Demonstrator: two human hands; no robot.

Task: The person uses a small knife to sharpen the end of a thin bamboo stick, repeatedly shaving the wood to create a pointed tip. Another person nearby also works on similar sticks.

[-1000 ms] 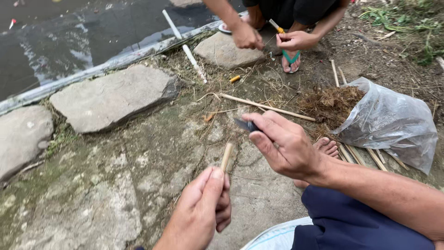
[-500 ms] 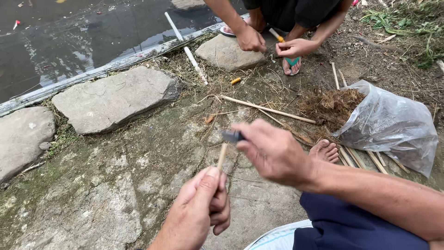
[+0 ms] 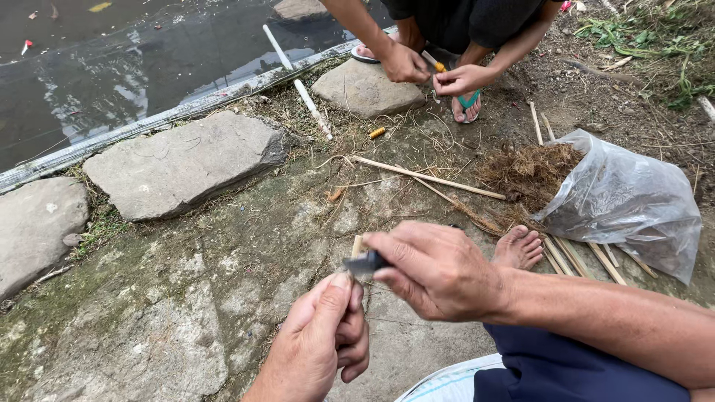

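The right hand (image 3: 439,272) pinches a small dark blade (image 3: 366,262) against a short pale bamboo stick (image 3: 358,246) gripped upright in the closed left hand (image 3: 324,342), low over mossy ground beside a pond (image 3: 112,67). Around them lie flat stones (image 3: 175,164), a clear plastic bag (image 3: 633,201) spilling brown fibre (image 3: 529,167), long bamboo splints (image 3: 428,177), a white pipe (image 3: 298,85) and an orange scrap (image 3: 377,132). Beyond, another person's hands (image 3: 436,71) work a similar stick; only the near stick's tip shows, the blade blurred.
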